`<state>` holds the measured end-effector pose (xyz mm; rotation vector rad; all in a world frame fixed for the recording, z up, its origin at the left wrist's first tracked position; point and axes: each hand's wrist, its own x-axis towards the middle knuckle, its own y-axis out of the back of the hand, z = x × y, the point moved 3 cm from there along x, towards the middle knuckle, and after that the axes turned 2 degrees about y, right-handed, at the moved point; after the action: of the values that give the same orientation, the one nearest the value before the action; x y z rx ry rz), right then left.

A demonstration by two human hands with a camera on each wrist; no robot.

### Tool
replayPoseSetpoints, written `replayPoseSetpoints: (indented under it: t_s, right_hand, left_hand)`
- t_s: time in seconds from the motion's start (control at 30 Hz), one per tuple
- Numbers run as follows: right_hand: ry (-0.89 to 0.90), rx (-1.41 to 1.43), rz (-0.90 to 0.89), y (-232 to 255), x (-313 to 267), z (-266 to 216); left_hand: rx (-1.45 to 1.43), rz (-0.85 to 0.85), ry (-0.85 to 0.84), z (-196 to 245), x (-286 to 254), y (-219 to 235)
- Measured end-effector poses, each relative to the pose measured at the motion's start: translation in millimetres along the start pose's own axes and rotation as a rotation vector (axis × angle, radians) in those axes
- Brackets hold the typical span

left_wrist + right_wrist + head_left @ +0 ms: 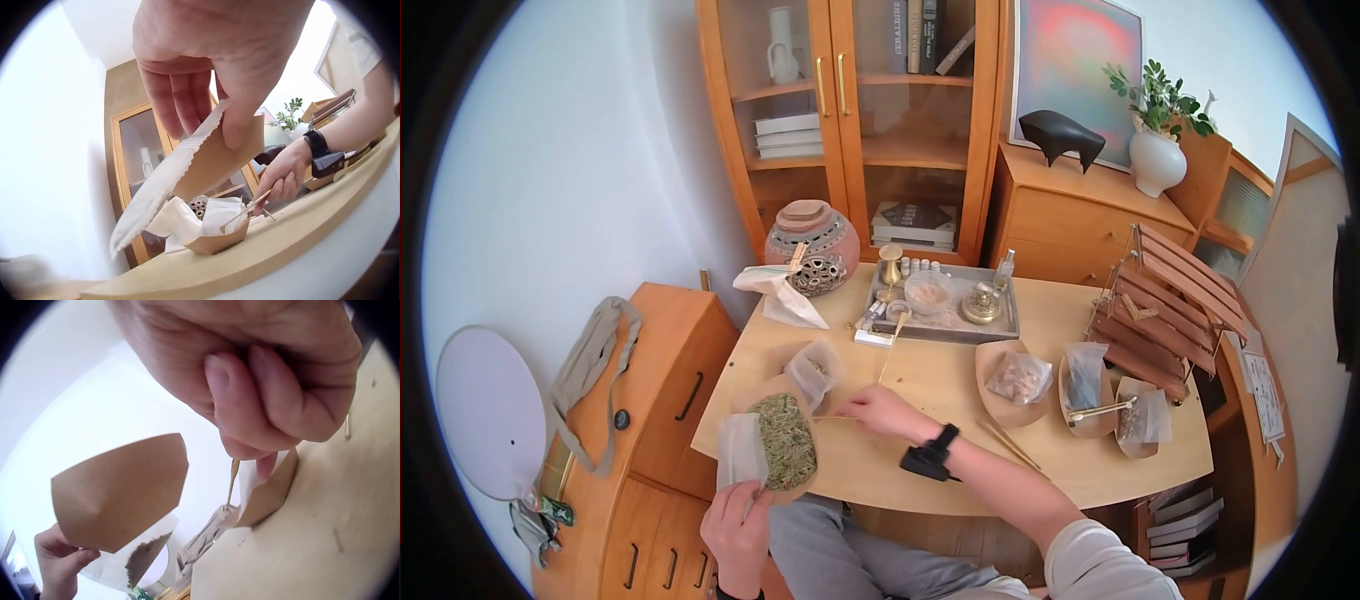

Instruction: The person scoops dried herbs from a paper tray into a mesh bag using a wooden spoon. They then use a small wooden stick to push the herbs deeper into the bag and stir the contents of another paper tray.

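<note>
At the table's near left edge, my left hand (737,525) pinches a brown paper tray (122,490) together with the crimped edge of a clear bag (740,450). Dried green herbs (787,440) fill that bag, and the tray is raised and tilted. My right hand (880,410), fingers curled, grips a thin gold-coloured stick tool (233,481). The tool's end reaches toward a second paper tray (215,244), which stands on the table with a pale bag (812,372) in it. My palm hides part of the tool.
Behind are a grey tray (945,330) with a glass bowl (927,292) and brass pot (981,305), and a clay pot (810,235). Paper trays with bags (1020,378), thin tongs (1012,447) and a slatted wooden rack (1160,310) stand right.
</note>
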<state>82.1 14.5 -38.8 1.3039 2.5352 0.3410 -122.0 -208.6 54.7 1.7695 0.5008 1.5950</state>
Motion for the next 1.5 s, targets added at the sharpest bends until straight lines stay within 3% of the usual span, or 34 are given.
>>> replayPoseSetpoints:
  t_s: [0.1, 0.17, 0.23, 0.37, 0.47, 0.77, 0.93, 1.03, 1.13, 1.27, 1.37, 1.43, 1.5]
  right_hand:
    - [-0.016, 0.121, 0.202, 46.6, -57.3, -11.1]
    - [0.090, 0.084, 0.444, 81.1, -97.9, -12.9]
    - [0.040, 0.104, 0.564, 113.7, -135.4, -13.1]
    - [-0.050, 0.120, 0.626, 148.4, -193.5, -22.9]
    - [-0.112, -0.047, 0.705, 156.7, -214.8, -30.3]
    - [-0.172, -0.140, 0.579, 145.9, -215.1, 5.2]
    - [-0.157, -0.491, 0.489, 135.9, -197.8, 1.1]
    - [-0.112, -0.518, 0.459, 131.6, -183.4, 1.3]
    - [-0.065, -0.515, 0.363, 131.6, -171.9, -14.2]
    - [0.026, -0.489, 0.275, 131.5, -156.6, -25.3]
    - [0.064, -0.393, 0.191, 130.2, -145.3, -29.5]
    - [0.012, -0.168, 0.084, 126.8, -138.2, -29.1]
    - [0.006, -0.103, 0.091, 126.1, -135.8, -28.3]
  left_hand:
    - [-0.042, -0.010, -0.024, 17.4, 11.4, -12.4]
    - [-0.080, -0.025, -0.035, 34.8, 22.2, -24.2]
    - [-0.082, -0.092, -0.117, 58.0, 34.2, -41.1]
    - [-0.124, -0.145, -0.201, 105.5, 59.4, -78.6]
    - [-0.167, -0.136, -0.271, 136.5, 71.2, -99.8]
    - [-0.192, -0.209, -0.250, 161.3, 59.1, -128.3]
    - [-0.380, -0.186, -0.049, 144.9, 61.2, -140.7]
    - [-0.543, -0.217, 0.066, 135.1, 63.9, -144.2]
    - [-0.617, -0.124, 0.147, 127.9, 68.4, -141.3]
    - [-0.641, -0.148, 0.291, 112.2, 61.8, -143.5]
    - [-0.692, -0.148, 0.404, 100.6, 52.2, -152.3]
    - [-0.693, -0.200, 0.435, 94.1, 42.9, -162.3]
    - [-0.701, -0.230, 0.465, 91.7, 37.0, -166.4]
